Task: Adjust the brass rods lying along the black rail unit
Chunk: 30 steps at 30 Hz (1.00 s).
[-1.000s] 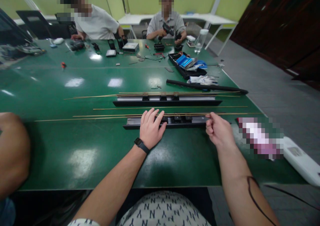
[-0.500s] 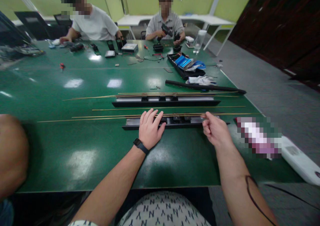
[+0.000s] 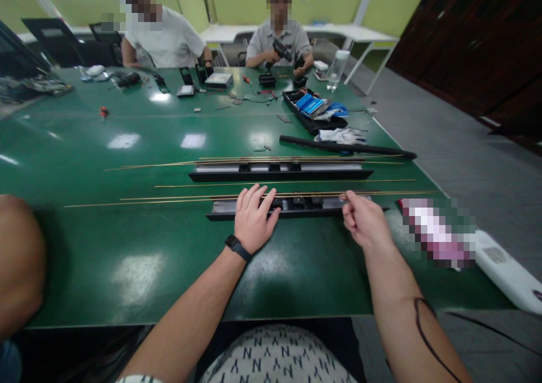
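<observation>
My left hand (image 3: 253,219), with a dark watch (image 3: 238,247) on its wrist, lies with fingers spread over the nearer long black-and-silver rail (image 3: 224,208). Several thin gold-coloured rods (image 3: 169,200) run along this rail and pass under my left fingers. Towards the rail's right end, my right hand (image 3: 366,216) is closed, thumb and forefinger pinched on one of the thin rods; the exact contact is partly hidden. Dark blocks (image 3: 308,202) sit in the rail between my hands. Beyond it lies a second rail (image 3: 279,174), also with thin rods along it.
Behind the rails lie a black tube (image 3: 347,146), white gloves (image 3: 339,136) and a black tray (image 3: 317,128). A white device (image 3: 508,270) is at the right. Two people sit across the green table (image 3: 127,259); another person's arm (image 3: 19,259) is at the left.
My hands, the rails and the rods stay practically in place. Across the table, the person on the left has drawn a hand back from the items there.
</observation>
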{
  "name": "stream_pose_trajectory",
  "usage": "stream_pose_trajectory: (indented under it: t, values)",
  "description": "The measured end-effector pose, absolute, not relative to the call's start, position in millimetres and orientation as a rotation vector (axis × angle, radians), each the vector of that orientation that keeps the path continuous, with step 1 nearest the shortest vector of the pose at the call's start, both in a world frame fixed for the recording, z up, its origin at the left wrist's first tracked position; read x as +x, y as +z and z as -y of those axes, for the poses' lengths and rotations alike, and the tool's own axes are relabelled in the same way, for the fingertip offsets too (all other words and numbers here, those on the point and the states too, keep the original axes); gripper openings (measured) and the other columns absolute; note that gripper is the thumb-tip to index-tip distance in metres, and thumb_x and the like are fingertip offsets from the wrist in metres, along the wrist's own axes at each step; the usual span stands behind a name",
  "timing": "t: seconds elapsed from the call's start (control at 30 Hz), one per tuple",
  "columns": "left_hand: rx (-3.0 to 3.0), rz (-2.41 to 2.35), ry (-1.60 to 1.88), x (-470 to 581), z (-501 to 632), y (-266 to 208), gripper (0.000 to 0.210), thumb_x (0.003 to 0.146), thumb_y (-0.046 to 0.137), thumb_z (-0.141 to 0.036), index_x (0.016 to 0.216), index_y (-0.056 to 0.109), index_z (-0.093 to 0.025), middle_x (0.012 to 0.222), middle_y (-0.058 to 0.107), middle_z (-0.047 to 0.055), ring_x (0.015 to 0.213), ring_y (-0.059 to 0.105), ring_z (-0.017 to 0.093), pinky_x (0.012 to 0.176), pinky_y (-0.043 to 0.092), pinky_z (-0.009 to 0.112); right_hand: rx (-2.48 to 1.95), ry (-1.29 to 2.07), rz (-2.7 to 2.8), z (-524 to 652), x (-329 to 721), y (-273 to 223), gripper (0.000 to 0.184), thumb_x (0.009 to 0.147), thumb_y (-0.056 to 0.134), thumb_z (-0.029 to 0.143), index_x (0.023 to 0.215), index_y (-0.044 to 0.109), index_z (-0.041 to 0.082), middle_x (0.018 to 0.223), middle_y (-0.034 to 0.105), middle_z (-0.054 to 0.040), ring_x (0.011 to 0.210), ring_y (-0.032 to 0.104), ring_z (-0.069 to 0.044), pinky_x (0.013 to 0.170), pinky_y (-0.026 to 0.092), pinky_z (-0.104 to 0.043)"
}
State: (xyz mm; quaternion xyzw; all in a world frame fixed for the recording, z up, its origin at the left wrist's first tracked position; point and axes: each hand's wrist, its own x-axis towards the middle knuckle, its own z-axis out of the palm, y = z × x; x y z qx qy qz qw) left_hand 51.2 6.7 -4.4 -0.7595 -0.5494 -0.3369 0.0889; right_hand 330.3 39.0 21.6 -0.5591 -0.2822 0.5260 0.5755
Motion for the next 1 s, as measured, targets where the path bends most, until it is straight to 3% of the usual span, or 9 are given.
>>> stream_pose_trajectory:
  t: [0.23, 1.0]
  values:
    - [-2.26, 1.644, -1.011, 51.2, -6.3, -5.3, 0.045, 0.1, 0.06, -0.038, 0.143, 0.061, -0.024, 0.144, 0.064, 0.011, 0.145, 0.049, 0.03, 0.127, 0.029, 0.052, -1.323, 1.119, 0.576, -40.0, 332.2, 24.9, 0.02, 0.087, 0.075, 0.033, 0.081, 0.067, 0.016, 0.05, 0.055, 0.0042, 0.028, 0.037, -0.006, 0.024, 0.022, -0.016]
    - [-2.273, 1.664, -1.0, 51.0, -6.1, -5.1, 0.046, 0.1, 0.059, -0.038, 0.144, 0.06, -0.024, 0.145, 0.063, 0.011, 0.146, 0.048, 0.029, 0.128, 0.028, 0.052, -1.316, 1.181, 0.643, -39.2, 332.1, 22.2, 0.025, 0.084, 0.08, 0.038, 0.083, 0.067, 0.016, 0.05, 0.055, 0.004, 0.028, 0.035, -0.005, 0.025, 0.022, -0.016]
